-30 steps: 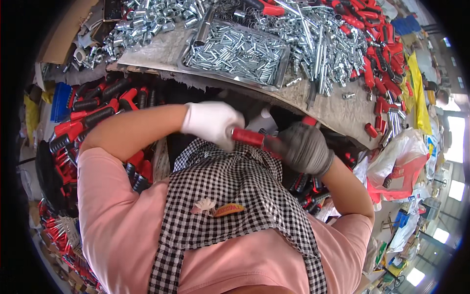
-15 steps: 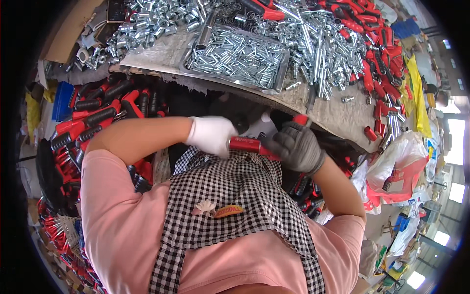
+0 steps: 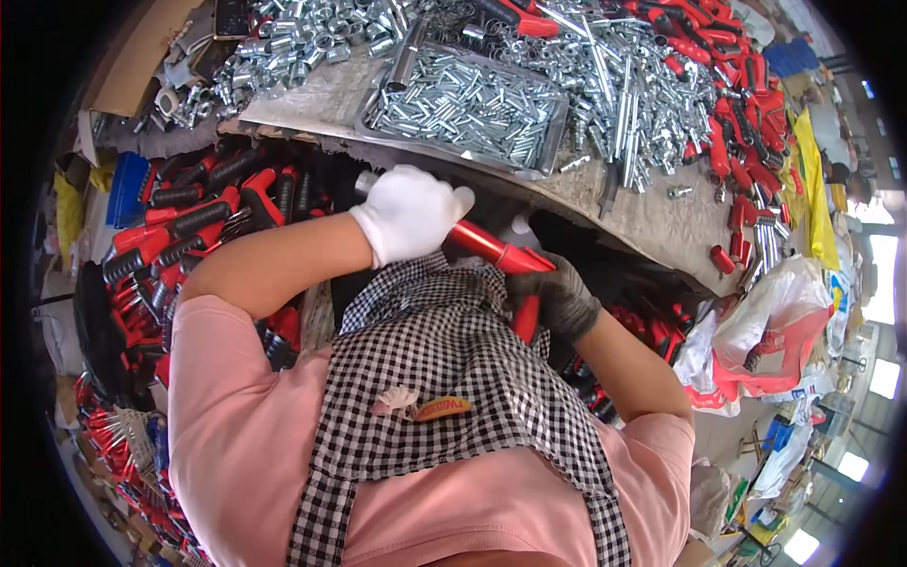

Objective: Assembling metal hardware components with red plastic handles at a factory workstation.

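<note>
A red hand tool with a tubular barrel (image 3: 484,243) and angled grip lies slantwise between my hands, above my lap near the table edge. My left hand (image 3: 411,213), in a white glove, is closed around the upper left end of the tool. A silver metal end (image 3: 365,182) sticks out past that fist. My right hand (image 3: 564,298), in a dark grey glove, closes on the red body and grip; the grip's red tip shows below the fingers. Parts of the tool are hidden under both gloves.
A metal tray (image 3: 553,151) of small silver pins sits on the worktable (image 3: 652,222). Silver collars (image 3: 298,47) are heaped at the far left, mixed metal parts and red-black tools (image 3: 751,104) at the right. More red-black tools (image 3: 189,222) pile up at my left.
My left hand has moved up and over the tool's end, now with the silver end showing beyond it. The tool has tilted, its left end higher. My right hand has shifted slightly down and left.
</note>
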A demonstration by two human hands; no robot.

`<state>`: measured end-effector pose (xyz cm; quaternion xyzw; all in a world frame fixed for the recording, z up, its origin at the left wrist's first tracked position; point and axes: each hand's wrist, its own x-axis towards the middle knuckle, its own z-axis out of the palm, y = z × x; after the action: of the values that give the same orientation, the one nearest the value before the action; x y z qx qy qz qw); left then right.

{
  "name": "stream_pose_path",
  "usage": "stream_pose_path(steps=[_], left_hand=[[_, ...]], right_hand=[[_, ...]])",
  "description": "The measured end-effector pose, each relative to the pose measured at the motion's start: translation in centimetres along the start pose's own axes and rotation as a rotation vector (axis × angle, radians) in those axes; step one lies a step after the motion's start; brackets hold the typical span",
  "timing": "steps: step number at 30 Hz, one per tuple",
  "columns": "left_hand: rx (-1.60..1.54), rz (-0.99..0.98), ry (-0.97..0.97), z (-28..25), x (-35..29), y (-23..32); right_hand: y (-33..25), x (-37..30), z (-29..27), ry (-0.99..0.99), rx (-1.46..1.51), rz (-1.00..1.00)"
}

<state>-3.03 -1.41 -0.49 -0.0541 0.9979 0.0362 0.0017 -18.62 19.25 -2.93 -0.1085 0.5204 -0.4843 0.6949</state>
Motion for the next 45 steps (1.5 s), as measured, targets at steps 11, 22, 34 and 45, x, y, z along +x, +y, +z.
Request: stream_pose_path(steps=[11,22,34,45], left_hand=[[-0.89,-0.635,1.019,-2.2,-0.2,-1.2],[-2.482,0.274,0.568,-6.2,0.7,-1.5],[-1.497,0.401,-0.618,-6.8,-0.3,-2.8],[-1.79,0.147,-0.433,-1.1,-1.7,-2.1]], right_hand=[[-2.2,-1.5,2.2,0.511,-1.432,-1.239],[-0.1,2.7,6.0,0.192,-1.2,-1.182],[-7.8,3.1,-1.7,0.67,-1.895,-0.77],[-10.4,5.0,-5.9,0.594,-1.43,-1.045]])
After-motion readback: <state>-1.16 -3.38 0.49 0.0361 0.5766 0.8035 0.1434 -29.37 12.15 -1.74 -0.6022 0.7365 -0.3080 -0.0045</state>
